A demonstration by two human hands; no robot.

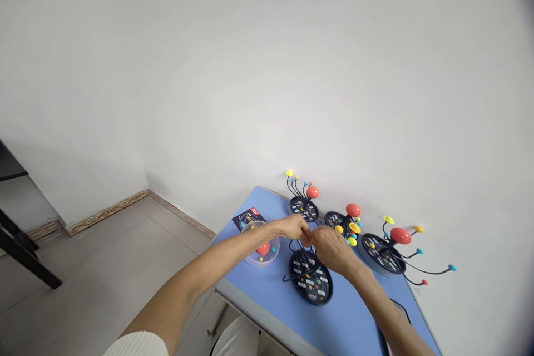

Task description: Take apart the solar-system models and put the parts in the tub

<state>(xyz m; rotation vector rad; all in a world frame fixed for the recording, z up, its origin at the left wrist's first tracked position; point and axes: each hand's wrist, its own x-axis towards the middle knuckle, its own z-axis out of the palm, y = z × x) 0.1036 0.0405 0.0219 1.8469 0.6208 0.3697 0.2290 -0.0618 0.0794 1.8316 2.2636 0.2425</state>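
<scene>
My left hand (297,228) and my right hand (331,245) meet above a round black model base (312,287) printed with planet pictures and labels. Fingers of both hands are closed and pressed together at the tips; whatever they pinch is hidden. Thin black curved rods (292,278) rise from the base to just under the hands, and one bends out to the left. Beside my left forearm, a clear plastic bowl (273,258) holds a red ball (263,248) and small coloured pieces. The forearm covers part of the bowl.
Three solar system models stand along the wall: one at the back (304,208), one in the middle (353,210) partly behind my right hand, and one at right (384,253) with arms reaching outward. A dark printed card (246,217) lies on the blue table (267,289). A dark-edged object (401,308) lies beside my right forearm.
</scene>
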